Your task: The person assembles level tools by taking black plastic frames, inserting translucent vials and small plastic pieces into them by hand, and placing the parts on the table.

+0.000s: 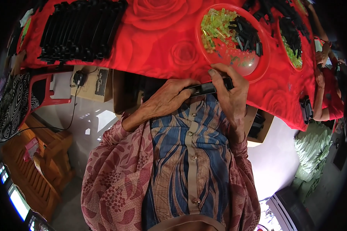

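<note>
— So, what do the hands have between them?

— A long black plastic strip [206, 88], held level just above the person's lap, at the near edge of the table [158, 57]. The left hand [165, 101] is closed around its left end, fingers wrapped over the top. The right hand [229, 90] clasps the right end, thumb pressed up near the table edge.

— And what lies just beyond the hands?

— A round red plastic plate [258, 69], touching the right hand's knuckles or very near them; I cannot tell which. In it sits a heap of small translucent yellow-green pieces [216, 27] on the left and a heap of small black parts [247, 34] on the right.

— Anything farther off?

— Far left on the red rose-patterned cloth lies a large stack of black strips [81, 29], rows side by side. To the far right is a second plate with more black parts and green pieces [293, 40], and another person's arm [322, 96] in red reaches along the table's right edge.

— Below the table?

— A cardboard box [92, 82] with a black plug on it, left of the hands, and a red plastic chair [46, 90] beside that.
</note>
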`<state>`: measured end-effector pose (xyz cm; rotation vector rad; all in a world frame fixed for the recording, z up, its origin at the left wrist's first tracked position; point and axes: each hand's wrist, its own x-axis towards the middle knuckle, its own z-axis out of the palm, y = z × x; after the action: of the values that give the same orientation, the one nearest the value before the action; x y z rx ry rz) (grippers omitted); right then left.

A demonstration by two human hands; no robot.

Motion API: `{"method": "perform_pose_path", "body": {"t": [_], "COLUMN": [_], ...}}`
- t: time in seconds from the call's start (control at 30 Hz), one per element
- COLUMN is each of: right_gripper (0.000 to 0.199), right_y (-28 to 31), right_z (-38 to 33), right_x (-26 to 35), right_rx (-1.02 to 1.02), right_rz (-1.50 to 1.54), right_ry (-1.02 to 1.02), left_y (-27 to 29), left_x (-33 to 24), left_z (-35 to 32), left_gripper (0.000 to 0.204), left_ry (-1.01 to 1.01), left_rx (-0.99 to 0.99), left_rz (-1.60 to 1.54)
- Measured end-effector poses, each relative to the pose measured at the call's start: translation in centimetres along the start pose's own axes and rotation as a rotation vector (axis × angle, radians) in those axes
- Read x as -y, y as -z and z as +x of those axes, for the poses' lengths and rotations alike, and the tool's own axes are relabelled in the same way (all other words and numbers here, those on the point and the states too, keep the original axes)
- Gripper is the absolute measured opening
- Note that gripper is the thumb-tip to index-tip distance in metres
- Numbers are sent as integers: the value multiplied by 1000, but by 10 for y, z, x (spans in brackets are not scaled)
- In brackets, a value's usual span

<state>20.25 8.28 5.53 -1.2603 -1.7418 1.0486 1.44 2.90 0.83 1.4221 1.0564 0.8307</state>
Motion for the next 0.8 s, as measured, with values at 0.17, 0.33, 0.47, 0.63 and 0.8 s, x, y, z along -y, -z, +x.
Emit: {"method": "perform_pose_path", "body": {"t": [0.17,0.33,0.47,0.63,0.8], "right_gripper": [16,12,10,9,8], "right_y": [-2,-4,-5,-12,-15], "right_z": [-1,-3,-6,-11,-13], "right_x": [1,3,4,1,-3], "right_rx": [-10,-14,-2,-41,-78], "right_rz": [-31,-83,-100,-64,-21], "right_ry": [47,210,277,347,421], "left_y": [6,3,4,-4,-6], "left_x": [-8,-2,-6,-5,-8], "left_z": [-5,-10,-14,-19,-17], "left_gripper": [29,29,29,26,23], "left_ry": [92,-66,26,-2,-25], "left_rx": [48,10,43,-31,-41], "left_rz": [33,-45,-108,-23,47]}}
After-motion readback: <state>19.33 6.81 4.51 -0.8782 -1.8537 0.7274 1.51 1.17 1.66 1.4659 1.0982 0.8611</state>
